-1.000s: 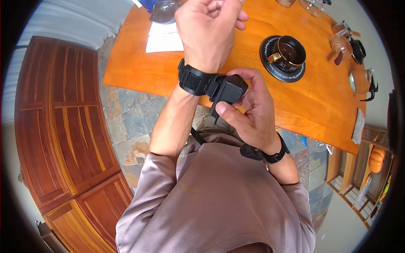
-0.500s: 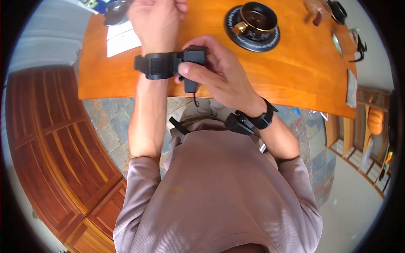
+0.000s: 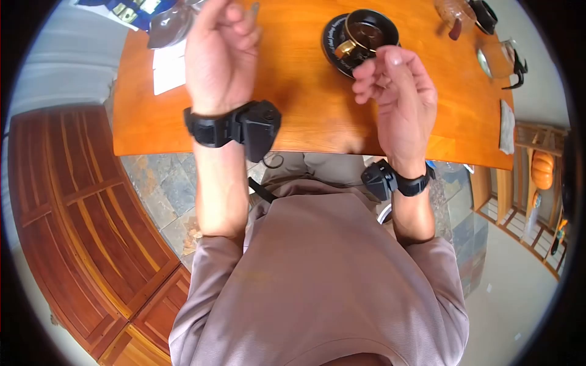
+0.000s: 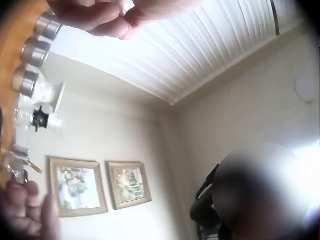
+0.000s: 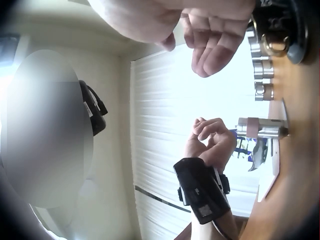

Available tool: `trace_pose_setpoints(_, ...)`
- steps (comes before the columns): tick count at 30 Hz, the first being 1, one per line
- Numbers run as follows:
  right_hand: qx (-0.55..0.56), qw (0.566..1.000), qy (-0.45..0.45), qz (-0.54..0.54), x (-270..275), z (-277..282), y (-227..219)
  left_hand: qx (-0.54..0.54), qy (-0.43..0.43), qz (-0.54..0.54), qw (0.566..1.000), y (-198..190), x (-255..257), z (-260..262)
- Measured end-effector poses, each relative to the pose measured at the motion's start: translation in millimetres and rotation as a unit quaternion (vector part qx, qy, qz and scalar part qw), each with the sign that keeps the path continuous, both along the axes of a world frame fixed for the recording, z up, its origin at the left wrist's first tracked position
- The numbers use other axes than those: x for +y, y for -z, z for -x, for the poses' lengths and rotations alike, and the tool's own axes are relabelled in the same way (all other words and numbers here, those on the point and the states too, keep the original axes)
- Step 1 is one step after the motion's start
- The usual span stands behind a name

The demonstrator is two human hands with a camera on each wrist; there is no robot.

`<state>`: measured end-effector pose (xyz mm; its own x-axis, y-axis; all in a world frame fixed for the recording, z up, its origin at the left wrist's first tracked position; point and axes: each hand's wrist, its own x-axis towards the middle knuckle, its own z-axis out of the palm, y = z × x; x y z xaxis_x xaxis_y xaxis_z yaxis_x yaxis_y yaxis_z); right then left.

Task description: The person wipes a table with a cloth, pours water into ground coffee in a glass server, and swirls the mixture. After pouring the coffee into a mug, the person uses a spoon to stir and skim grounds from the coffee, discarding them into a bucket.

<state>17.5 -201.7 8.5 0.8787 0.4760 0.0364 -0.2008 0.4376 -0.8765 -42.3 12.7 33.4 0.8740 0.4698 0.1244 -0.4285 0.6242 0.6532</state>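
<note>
My left hand (image 3: 223,58) is raised over the table with its fingers loosely bent and nothing in them. A black camera (image 3: 261,131) sits strapped at that wrist. My right hand (image 3: 406,107) hovers over the table's near part, fingers slightly bent and thumb up, also holding nothing. It overlaps the lower right of a black cup (image 3: 366,47) with a gold handle, which stands on a black saucer (image 3: 332,46) with white lettering. The right wrist bears a second strapped camera (image 3: 378,180). In the right wrist view, the left hand (image 5: 212,140) shows with relaxed fingers.
White paper (image 3: 169,70) and a grey glossy item (image 3: 171,27) lie at the left of the wooden table (image 3: 305,122). A glass jug (image 3: 497,61) with a black handle and a folded grey cloth (image 3: 506,125) are at the right. A metal cylinder (image 5: 260,128) stands beyond the left hand.
The right hand has let go of the camera on the left wrist and moved right, toward the cup. The left forearm has turned, so that camera now faces more upward.
</note>
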Motion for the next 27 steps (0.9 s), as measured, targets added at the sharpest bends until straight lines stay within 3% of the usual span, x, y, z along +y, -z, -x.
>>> trace_pose_setpoints(2,-0.022,0.998,-0.034,0.042,-6,7,12,0.005,0.032,0.105,0.994,4,-1,-2)
trace_pose_setpoints(4,-0.002,0.997,-0.053,0.057,-4,29,15,0.003,0.012,0.098,0.995,10,-3,-4)
trace_pose_setpoints(6,-0.146,0.975,-0.14,0.088,3,50,24,0.001,-0.008,0.09,0.996,13,-5,-9)
trace_pose_setpoints(7,-0.145,0.975,-0.141,0.087,8,54,23,0.004,-0.04,0.068,0.997,16,-7,-12)
trace_pose_setpoints(9,-0.257,0.934,-0.169,0.182,14,60,17,0.008,-0.072,0.047,0.996,17,-15,-14)
trace_pose_setpoints(11,-0.224,0.933,-0.188,0.21,20,59,14,0.032,-0.196,-0.061,0.978,10,-24,-15)
trace_pose_setpoints(12,-0.189,0.93,-0.208,0.238,22,59,13,0.032,-0.2,-0.062,0.977,7,-27,-15)
trace_pose_setpoints(14,-0.15,0.937,-0.23,0.217,24,64,16,0.051,-0.333,-0.186,0.923,1,-33,-15)
trace_pose_setpoints(15,-0.108,0.942,-0.248,0.198,24,66,18,0.052,-0.335,-0.186,0.922,-3,-32,-16)
trace_pose_setpoints(17,-0.122,0.935,-0.256,0.212,24,70,18,0.078,-0.415,-0.235,0.876,-7,-31,-17)
trace_pose_setpoints(18,-0.135,0.929,-0.262,0.225,24,71,19,0.078,-0.415,-0.233,0.876,-6,-28,-17)
trace_pose_setpoints(20,-0.168,0.921,-0.262,0.235,25,69,12,-0.042,-0.217,-0.086,0.971,1,-16,-13)
trace_pose_setpoints(21,-0.202,0.913,-0.259,0.243,26,68,9,-0.041,-0.217,-0.086,0.972,7,-6,-11)
trace_pose_setpoints(22,-0.204,0.913,-0.257,0.242,27,66,8,-0.058,-0.089,0.055,0.993,11,6,-10)
trace_pose_setpoints(23,-0.211,0.911,-0.264,0.238,25,65,8,-0.072,0.041,0.195,0.977,17,13,-9)
trace_pose_setpoints(24,-0.219,0.907,-0.272,0.235,25,64,8,-0.072,0.04,0.195,0.977,11,4,-10)
trace_pose_setpoints(26,-0.223,0.91,-0.269,0.222,26,62,9,0.062,-0.148,0.043,0.986,-8,-26,-16)
trace_pose_setpoints(27,-0.226,0.913,-0.267,0.21,25,61,10,0.063,-0.146,0.045,0.986,-10,-29,-15)
